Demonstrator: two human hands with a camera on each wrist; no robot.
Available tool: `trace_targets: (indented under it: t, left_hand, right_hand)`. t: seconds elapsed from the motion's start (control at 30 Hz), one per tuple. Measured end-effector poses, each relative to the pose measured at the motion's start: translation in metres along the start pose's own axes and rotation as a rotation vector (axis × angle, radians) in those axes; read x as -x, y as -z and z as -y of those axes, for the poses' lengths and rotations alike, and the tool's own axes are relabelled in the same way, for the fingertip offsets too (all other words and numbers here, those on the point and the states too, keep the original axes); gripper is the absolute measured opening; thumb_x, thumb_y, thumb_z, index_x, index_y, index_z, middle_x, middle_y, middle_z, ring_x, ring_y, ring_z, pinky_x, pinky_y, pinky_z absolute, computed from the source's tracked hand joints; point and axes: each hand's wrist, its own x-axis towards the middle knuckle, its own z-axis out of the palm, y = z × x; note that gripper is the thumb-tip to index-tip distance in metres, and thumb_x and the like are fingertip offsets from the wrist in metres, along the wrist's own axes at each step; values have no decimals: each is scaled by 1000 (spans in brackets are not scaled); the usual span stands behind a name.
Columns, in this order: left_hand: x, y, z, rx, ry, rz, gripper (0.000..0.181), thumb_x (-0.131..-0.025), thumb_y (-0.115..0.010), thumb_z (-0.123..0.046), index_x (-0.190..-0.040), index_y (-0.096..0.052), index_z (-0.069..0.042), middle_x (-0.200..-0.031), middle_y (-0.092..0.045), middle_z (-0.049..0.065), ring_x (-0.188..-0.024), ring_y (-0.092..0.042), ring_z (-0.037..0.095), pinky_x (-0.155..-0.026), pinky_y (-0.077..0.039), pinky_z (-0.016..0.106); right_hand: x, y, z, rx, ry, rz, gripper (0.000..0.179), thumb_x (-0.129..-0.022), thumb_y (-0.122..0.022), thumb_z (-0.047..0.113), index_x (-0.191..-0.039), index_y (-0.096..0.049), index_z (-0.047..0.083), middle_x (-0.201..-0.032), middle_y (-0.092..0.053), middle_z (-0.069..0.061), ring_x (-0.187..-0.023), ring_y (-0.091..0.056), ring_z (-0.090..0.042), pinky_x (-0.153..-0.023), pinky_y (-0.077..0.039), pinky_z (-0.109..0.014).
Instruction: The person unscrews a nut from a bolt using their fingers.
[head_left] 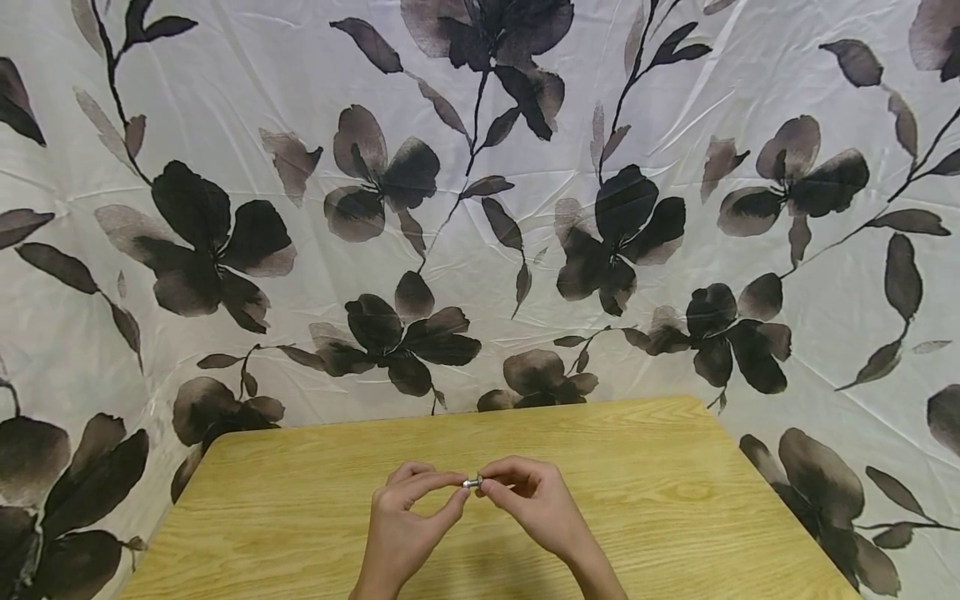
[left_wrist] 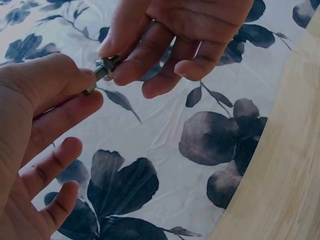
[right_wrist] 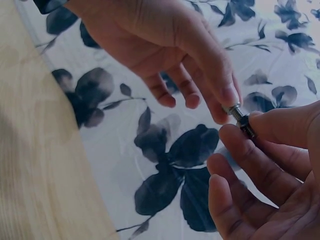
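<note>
Between both hands, above the wooden table, is a small metal bolt (head_left: 471,483) with a threaded shank. My left hand (head_left: 408,521) pinches one end of it between thumb and index finger, its other fingers loosely bent. A nut (right_wrist: 243,121) sits partway along the thread, on the side toward my right hand (head_left: 538,504). The right thumb and index finger pinch the bolt at that nut end. In the left wrist view the bare thread (left_wrist: 101,73) shows between the two pinches. Fingertips partly cover both ends of the bolt.
A light wood-grain table (head_left: 660,483) lies under the hands, its far corners rounded. Behind and at both sides hangs a white cloth (head_left: 517,275) printed with dark flowers, close to the table's edges.
</note>
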Motion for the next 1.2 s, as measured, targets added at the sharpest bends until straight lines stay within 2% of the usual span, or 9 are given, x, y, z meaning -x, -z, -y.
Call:
trace_targets:
  t: [0.1, 0.23, 0.47, 0.57, 0.63, 0.73, 0.83, 0.97, 1.2]
  left_hand:
    - [0, 0, -1, -4, 32, 10, 25, -74, -92, -6, -89, -84, -24, -79, -68, -22, -81, -60, 5, -74, -52, 29]
    - [0, 0, -1, -4, 43, 11, 23, -74, -92, -5, -89, -84, -21, -80, -67, -20, -81, -59, 3, -73, -52, 29]
    - [1, 0, -1, 1, 8, -8, 30, -73, -92, -4, -89, -82, -28, -81, -66, -22, -80, -60, 3, -72, -52, 28]
    - [1, 0, 0, -1, -10, -18, 29, -73, -92, -4, -89, -82, -27, -81, -66, -21, -80, -60, 5, -72, -52, 29]
    - [1, 0, 0, -6, -16, -25, 27, -73, -92, -5, -89, -83, -25, -80, -66, -21, -81, -60, 5, -71, -51, 29]
    - [0, 0, 0, -8, -33, -42, 25, -72, -92, -5, -89, -83, -22, -79, -67, -20, -81, -59, 5, -71, -51, 28]
    - [-1, 0, 0, -5, -51, -57, 25, -72, -93, -5, -89, -83, -21, -77, -69, -19, -81, -59, 6, -71, -51, 28]
    - [-1, 0, 0, 4, -51, -63, 28, -72, -93, -5, -90, -83, -25, -77, -70, -21, -82, -59, 7, -72, -52, 28]
    - [0, 0, 0, 20, -50, -55, 28, -74, -92, -5, -92, -83, -25, -77, -71, -21, -82, -58, 8, -72, -51, 27]
  right_hand:
    - [0, 0, 0, 7, 20, -4, 24, -100, -70, 17, -115, -74, -1, -109, -75, -21, -94, -72, -11, -81, -59, -29]
    - [0, -1, -1, 6, 64, -6, 22, -99, -71, 15, -114, -73, -1, -108, -75, -21, -95, -72, -13, -80, -59, -29]
    - [0, -2, -2, -44, 168, 3, 16, -99, -68, 7, -112, -73, 0, -113, -71, -26, -99, -72, -9, -82, -60, -29]
    - [0, -2, -3, -61, 205, 4, 17, -99, -67, 4, -113, -72, -4, -115, -69, -30, -102, -70, -8, -83, -59, -29]
    - [0, -3, -2, -61, 217, -1, 18, -99, -66, 4, -115, -72, -4, -117, -70, -28, -104, -70, -9, -83, -59, -29]
    - [0, -2, -2, -38, 179, -8, 23, -101, -65, 8, -121, -71, -1, -121, -70, -24, -109, -69, -12, -86, -59, -29]
    - [-1, -1, 1, -18, 80, -12, 28, -104, -63, 16, -128, -69, 4, -124, -72, -18, -110, -69, -11, -89, -58, -31]
    - [-2, -1, 2, -1, -18, -25, 31, -105, -61, 24, -127, -70, 4, -117, -75, -18, -102, -72, -10, -86, -59, -33]
    - [-2, 0, -1, 30, 2, -10, 25, -105, -62, 24, -111, -78, 6, -101, -78, -17, -94, -74, -13, -80, -60, -31]
